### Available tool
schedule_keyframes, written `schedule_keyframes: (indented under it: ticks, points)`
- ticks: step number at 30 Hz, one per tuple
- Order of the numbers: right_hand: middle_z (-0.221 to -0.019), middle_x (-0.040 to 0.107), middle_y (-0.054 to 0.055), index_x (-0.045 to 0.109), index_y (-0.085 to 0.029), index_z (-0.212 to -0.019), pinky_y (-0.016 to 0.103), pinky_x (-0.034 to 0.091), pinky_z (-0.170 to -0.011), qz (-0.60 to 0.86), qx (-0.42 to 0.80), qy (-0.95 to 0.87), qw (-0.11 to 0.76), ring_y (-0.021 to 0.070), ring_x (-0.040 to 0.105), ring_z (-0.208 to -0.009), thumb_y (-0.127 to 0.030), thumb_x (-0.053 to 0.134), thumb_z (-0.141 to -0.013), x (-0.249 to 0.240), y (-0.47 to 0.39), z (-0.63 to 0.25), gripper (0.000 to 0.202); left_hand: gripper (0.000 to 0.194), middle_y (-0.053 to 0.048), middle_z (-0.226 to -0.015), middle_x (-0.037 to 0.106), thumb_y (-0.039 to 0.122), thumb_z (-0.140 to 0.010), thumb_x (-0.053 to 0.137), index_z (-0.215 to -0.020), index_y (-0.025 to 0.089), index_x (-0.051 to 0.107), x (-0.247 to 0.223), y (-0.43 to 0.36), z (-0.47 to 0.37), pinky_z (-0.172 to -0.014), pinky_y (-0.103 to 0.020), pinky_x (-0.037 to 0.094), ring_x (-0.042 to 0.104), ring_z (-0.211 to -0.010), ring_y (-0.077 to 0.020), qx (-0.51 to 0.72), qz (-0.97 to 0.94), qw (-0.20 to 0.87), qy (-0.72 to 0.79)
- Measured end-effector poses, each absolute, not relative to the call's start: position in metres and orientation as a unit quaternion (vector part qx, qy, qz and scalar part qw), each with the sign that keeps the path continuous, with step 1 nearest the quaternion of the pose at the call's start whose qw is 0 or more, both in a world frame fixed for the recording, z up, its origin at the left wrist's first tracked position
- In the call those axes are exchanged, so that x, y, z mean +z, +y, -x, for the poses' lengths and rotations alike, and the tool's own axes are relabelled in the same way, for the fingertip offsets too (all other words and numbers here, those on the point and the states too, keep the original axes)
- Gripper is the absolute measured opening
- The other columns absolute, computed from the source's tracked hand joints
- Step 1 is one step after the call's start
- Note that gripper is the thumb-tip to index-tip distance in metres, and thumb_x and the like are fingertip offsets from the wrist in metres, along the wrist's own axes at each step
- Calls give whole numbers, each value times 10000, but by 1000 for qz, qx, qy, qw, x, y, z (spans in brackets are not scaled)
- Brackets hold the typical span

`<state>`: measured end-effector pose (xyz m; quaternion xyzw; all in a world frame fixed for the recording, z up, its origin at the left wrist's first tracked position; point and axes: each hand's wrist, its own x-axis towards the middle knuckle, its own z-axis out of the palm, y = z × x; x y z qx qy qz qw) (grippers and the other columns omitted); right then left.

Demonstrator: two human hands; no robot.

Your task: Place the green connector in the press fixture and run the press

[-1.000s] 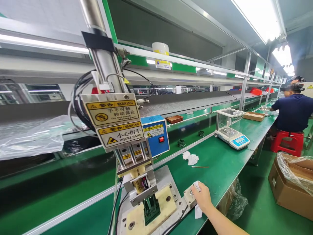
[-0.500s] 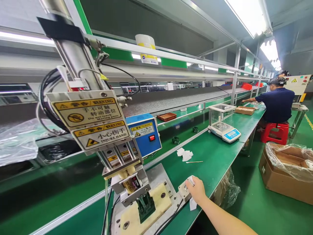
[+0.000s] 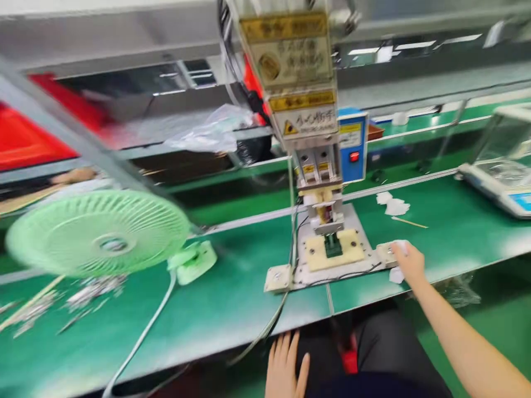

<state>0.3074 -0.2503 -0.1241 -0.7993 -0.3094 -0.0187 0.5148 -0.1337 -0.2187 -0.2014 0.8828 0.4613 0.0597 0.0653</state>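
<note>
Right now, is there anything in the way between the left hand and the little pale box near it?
Yes, a bit. The bench's front edge and the thin cables running down over it lie between the left hand and the pale box. Nothing visible covers the box's top.

We recorded: press, silver, white labels banded yellow; right of it, blue control box, red switch; beneath it, dark-green part, cream block; left of it, pale-green fan, radially ribbed.
</note>
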Motion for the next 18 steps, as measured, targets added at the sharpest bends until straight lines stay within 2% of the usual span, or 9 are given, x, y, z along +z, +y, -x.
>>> schedule_keyframes:
  ticks: [3, 6, 8, 14, 18]
  points:
    - [-582, 504, 61, 542, -169, -607, 299, 314, -555, 813, -21, -297, 501, 180, 433, -570, -795, 486, -710, -127, -256, -315, 637, 540, -103, -1524, 313, 401, -927, 411, -1438, 228, 402, -210, -230, 135, -1103, -571, 321, 261, -1420, -327, 48, -860, 69, 503]
    - [-566, 480, 48, 525, -166, -603, 307, 285, -549, 824, -40, -285, 488, 159, 397, -549, -730, 539, -691, -132, -260, -324, 571, 595, -141, -1550, 237, 388, -945, 408, -1489, 185, 278, -209, -236, 127, -1129, -584, 261, 178, -1446, -324, 67, -845, 73, 525]
    - [-572, 471, 39, 549, -153, -633, 301, 286, -540, 823, -52, -283, 490, 147, 392, -550, -678, 561, -707, -136, -261, -327, 530, 620, -130, -1556, 227, 425, -933, 445, -1492, 217, 274, -207, -238, 123, -1128, -603, 247, 160, -1448, -340, 53, -847, 97, 520]
    - [-604, 472, 27, 683, -92, -775, 264, 311, -510, 769, -79, -317, 550, 122, 408, -554, -450, 648, -776, -137, -260, -327, 360, 636, -131, -1562, 207, 455, -931, 443, -1490, 200, 278, -203, -236, 118, -1132, -627, 205, 104, -1451, -370, 28, -826, 128, 549]
    - [-616, 472, 33, 704, -80, -819, 259, 316, -514, 756, -78, -330, 559, 124, 412, -565, -394, 666, -802, -133, -260, -324, 316, 639, -169, -1539, 248, 446, -938, 428, -1481, 141, 287, -202, -235, 117, -1142, -610, 195, 124, -1446, -369, 43, -807, 123, 577]
